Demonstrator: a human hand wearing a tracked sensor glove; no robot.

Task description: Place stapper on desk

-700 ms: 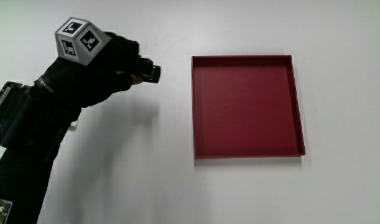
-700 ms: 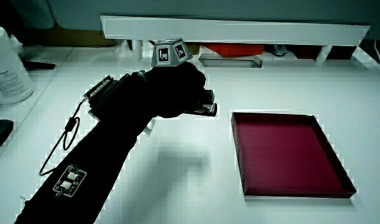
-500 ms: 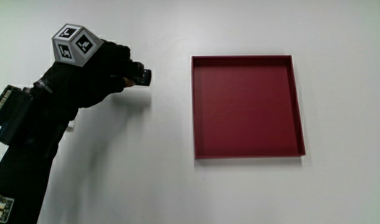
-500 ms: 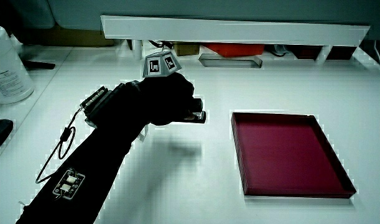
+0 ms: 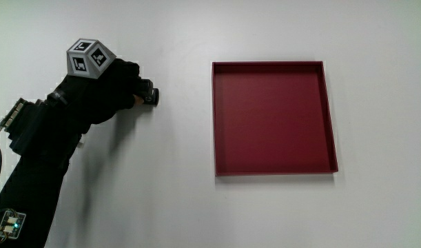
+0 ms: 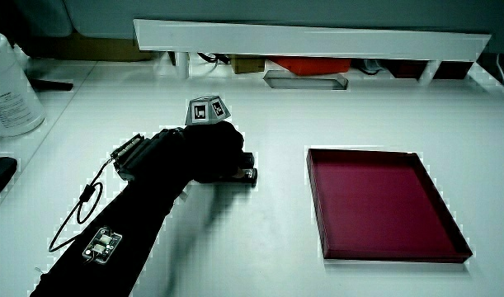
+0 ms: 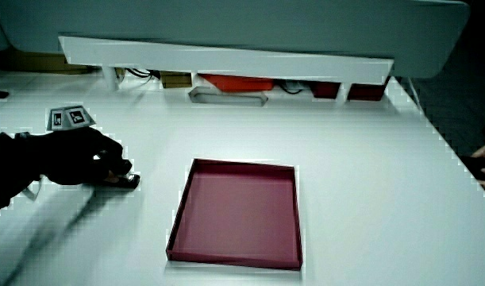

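Note:
The hand (image 5: 120, 86) in its black glove, patterned cube (image 5: 89, 58) on its back, is curled around a small dark stapler (image 5: 149, 96). Only the stapler's tip pokes out past the fingers. In both side views the stapler (image 6: 247, 172) (image 7: 125, 179) lies low against the white table, beside the dark red tray (image 5: 331, 117), with the hand (image 6: 214, 153) (image 7: 91, 159) still closed over it. A stretch of bare table separates the stapler from the tray.
The shallow red tray (image 6: 322, 219) (image 7: 178, 230) holds nothing. A low white partition (image 6: 309, 37) (image 7: 226, 57) runs along the table's edge farthest from the person. A white tub (image 6: 8, 87) and a dark object (image 6: 0, 175) sit near the table's edge beside the forearm.
The hand has carried the stapler away from the tray and down toward the table; its shadow has closed up under it.

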